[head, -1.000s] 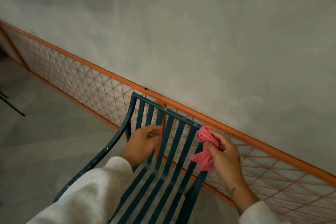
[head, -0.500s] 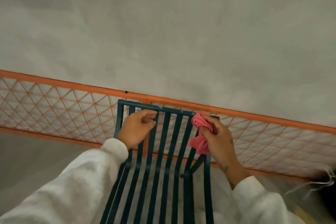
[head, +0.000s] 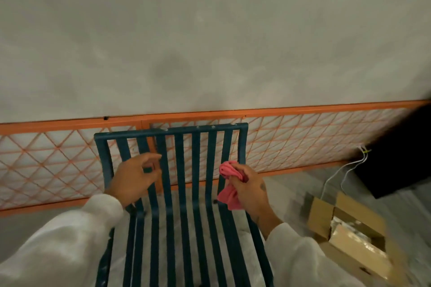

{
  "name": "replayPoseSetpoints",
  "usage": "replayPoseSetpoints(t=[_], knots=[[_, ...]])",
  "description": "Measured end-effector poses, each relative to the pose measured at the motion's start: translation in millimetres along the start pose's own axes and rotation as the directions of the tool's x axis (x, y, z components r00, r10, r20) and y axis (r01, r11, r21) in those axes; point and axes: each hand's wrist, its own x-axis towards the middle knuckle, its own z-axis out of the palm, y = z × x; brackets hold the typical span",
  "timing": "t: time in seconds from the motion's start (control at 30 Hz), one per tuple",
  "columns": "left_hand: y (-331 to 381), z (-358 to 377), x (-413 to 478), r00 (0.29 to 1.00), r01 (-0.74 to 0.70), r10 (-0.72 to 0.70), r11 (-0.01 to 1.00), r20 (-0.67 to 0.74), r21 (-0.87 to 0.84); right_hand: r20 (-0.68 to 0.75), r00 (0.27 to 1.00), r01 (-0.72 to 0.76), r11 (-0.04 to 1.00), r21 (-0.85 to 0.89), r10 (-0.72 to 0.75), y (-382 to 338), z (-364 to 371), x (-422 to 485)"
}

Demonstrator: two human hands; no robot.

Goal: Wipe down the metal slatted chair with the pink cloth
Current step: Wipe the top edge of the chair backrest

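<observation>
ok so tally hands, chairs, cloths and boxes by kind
hands: 2, left hand and right hand
metal slatted chair: 1
pink cloth: 1
cardboard box: 1
total: 5

- One camera sits on the person's head.
- It looks forward and down, facing the wall [head: 210,30].
- It is close above the chair [head: 182,216], the left hand [head: 134,178] and the right hand [head: 250,191].

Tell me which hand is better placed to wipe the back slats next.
Right. The right hand grips the cloth beside the chair's right slats; the left hand, by a left slat, has no cloth.
</observation>
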Motion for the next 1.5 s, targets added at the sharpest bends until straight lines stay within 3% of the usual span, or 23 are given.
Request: replayPoseSetpoints(t=[0.23, 0.47, 0.6, 0.8, 0.97, 1.1, 1.2, 1.3, 1.4, 1.5], knots=[[22.2, 29.4, 54.8, 0.996, -0.087, 0.081, 0.984, 0.044, 0.158, -0.192, 0.975, -0.083, 0.986, 0.147, 0.111, 31.3, -28.9, 84.7], [52.2, 58.4, 129.5, 0.994, -0.106, 0.104, 0.974, 0.023, 0.202, -0.295, 0.955, 0.03, 0.999, 0.029, -0.02, 20.7, -39.2, 176.5], [45.2, 63.7, 158.1, 0.985, -0.161, 0.171, 0.917, 0.006, 0.366, -0.249, 0.962, 0.097, 0.994, -0.058, -0.108, 30.8, -29.5, 203.5], [27.6, 63.1, 177.0, 0.985, -0.151, 0.171, 0.889, -0.007, 0.433, -0.267, 0.951, 0.153, 0.988, -0.037, -0.157, 56.8, -18.4, 206.3], [20.3, 61.9, 183.5, 0.988, -0.117, 0.151, 0.888, -0.042, 0.446, -0.283, 0.954, 0.104, 0.994, 0.012, -0.097, 74.7, -13.5, 193.5], [18.3, 60.4, 188.2, 0.983, -0.141, 0.177, 0.893, -0.045, 0.428, -0.25, 0.967, -0.029, 0.994, 0.102, 0.054, 71.4, -20.1, 198.4], [16.2, 58.1, 191.7, 0.983, -0.142, 0.177, 0.904, -0.051, 0.403, -0.238, 0.971, 0.068, 0.976, 0.208, -0.017, 34.1, -27.9, 205.2], [14.2, 57.0, 194.3, 0.986, -0.124, 0.155, 0.925, -0.059, 0.358, -0.234, 0.965, 0.131, 0.991, 0.033, -0.12, 9.6, -25.5, 216.6], [15.7, 58.6, 194.1, 0.986, -0.111, 0.148, 0.929, -0.081, 0.352, -0.174, 0.981, 0.061, 0.983, -0.172, -0.091, 10.8, -9.3, 218.8], [16.5, 61.7, 194.2, 0.982, -0.111, 0.157, 0.927, -0.102, 0.357, -0.134, 0.973, 0.145, 0.954, -0.261, -0.185, 12.8, 18.6, 211.0]])
